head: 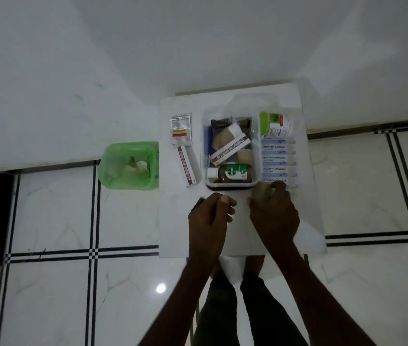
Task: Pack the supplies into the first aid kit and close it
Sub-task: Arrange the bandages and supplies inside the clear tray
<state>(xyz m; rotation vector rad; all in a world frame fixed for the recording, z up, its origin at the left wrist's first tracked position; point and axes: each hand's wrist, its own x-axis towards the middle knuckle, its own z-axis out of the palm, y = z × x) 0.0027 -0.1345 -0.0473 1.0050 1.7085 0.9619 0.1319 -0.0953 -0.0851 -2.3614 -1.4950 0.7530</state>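
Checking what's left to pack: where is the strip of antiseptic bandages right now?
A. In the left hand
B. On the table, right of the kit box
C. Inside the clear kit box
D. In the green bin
B: the antiseptic bandage strip lies on the table beside the clear kit box, on its right.

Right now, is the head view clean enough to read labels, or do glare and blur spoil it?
Head view: dim and soft; ointment box lettering in the kit is readable, hands slightly blurred, one glare spot on the floor, wide-angle bending at the edges.
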